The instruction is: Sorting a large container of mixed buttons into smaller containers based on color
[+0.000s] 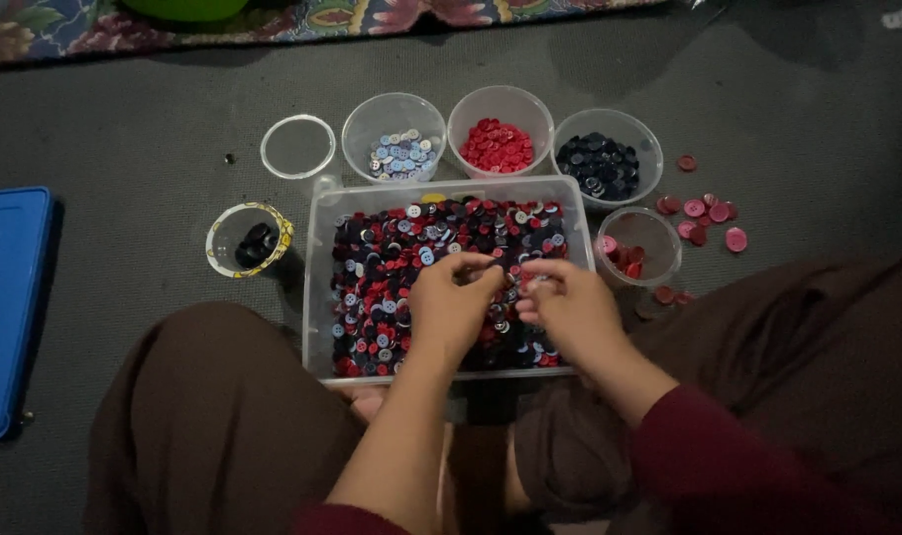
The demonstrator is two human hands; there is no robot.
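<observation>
A clear plastic bin (317, 287) rests on the floor between my knees, full of mixed red, dark blue and light blue buttons (382, 287). My left hand (451, 302) hovers over the middle of the bin with its fingertips pinched together; whether a button sits between them is too small to tell. My right hand (570, 302) is beside it, fingers curled over the buttons at the bin's right half. The two hands nearly touch at the fingertips.
Behind the bin stand clear cups: an empty one (297, 147), light blue buttons (394, 134), red buttons (501, 127), dark buttons (610, 154). A small cup (639, 246) holds pink-red buttons, loose pink buttons (704, 213) nearby. A patterned cup (248, 240) holds black ones. A blue lid (10, 297) lies left.
</observation>
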